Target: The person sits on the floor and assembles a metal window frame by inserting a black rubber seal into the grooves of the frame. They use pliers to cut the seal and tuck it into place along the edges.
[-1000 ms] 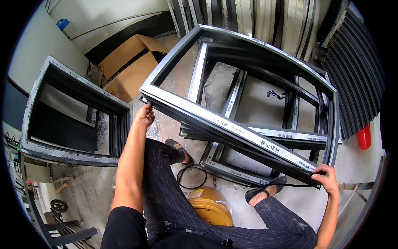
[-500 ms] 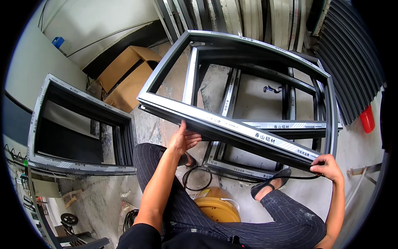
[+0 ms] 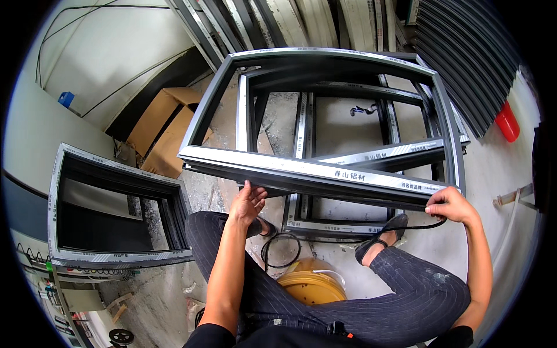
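The rectangular frame (image 3: 310,166) lies uppermost on the pile straight ahead of me, its long silver-filmed near bar sloping slightly down to the right. At that bar's right end my right hand (image 3: 448,206) has thumb and fingers closed on a thin black strip (image 3: 415,227), held against the frame's dark near edge; I can't tell how much of it sits in a groove. From there the strip droops and trails past the right shoe (image 3: 394,232) toward a loose coil (image 3: 263,251) on the floor (image 3: 156,301). Below the left part of the same bar my left hand (image 3: 248,204) is spread, thumb up, grasping nothing I can make out; whether its fingertips touch the frame I can't tell. Under the top frame I see further frames (image 3: 377,155) stacked crosswise. A yellow bucket (image 3: 313,288) stands between the legs. Farther left I have another stack of frames (image 3: 122,259), with a cardboard box (image 3: 174,136) beyond it, and long profiles (image 3: 316,26) lean at the back.
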The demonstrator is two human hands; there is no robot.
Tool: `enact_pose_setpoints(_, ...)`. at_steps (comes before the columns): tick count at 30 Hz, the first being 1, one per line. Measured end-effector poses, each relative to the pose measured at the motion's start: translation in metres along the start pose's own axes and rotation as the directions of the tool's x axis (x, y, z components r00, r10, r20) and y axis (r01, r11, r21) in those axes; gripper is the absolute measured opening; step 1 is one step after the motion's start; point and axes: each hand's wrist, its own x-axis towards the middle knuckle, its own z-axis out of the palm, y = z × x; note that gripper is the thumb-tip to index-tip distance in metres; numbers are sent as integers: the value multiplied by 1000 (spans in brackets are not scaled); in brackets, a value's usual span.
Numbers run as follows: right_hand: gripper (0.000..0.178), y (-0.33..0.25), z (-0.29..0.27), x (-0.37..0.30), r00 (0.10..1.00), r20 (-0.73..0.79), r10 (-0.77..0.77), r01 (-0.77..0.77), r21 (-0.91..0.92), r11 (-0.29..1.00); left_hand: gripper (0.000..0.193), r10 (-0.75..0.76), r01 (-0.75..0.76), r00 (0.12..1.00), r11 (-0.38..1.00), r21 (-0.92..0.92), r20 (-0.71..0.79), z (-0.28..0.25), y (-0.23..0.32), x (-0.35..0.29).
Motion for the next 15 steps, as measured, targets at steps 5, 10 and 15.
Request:
enact_pose_setpoints(5, 19, 0, -2, -3, 978, 171, 119, -128, 45, 991, 34, 108, -106, 993, 993, 49, -49, -4, -5, 11)
enact_pose_setpoints(10, 28, 14, -15, -6, 886, 461, -42, -169, 408, 897, 32, 96, -89, 991, 993, 75, -96, -7, -1, 15)
enact_pose_setpoints(15, 34, 30, -11, -5, 871, 463, -165, -206, 648, 733, 30, 41, -41, 999, 998, 40, -13, 28, -7, -12)
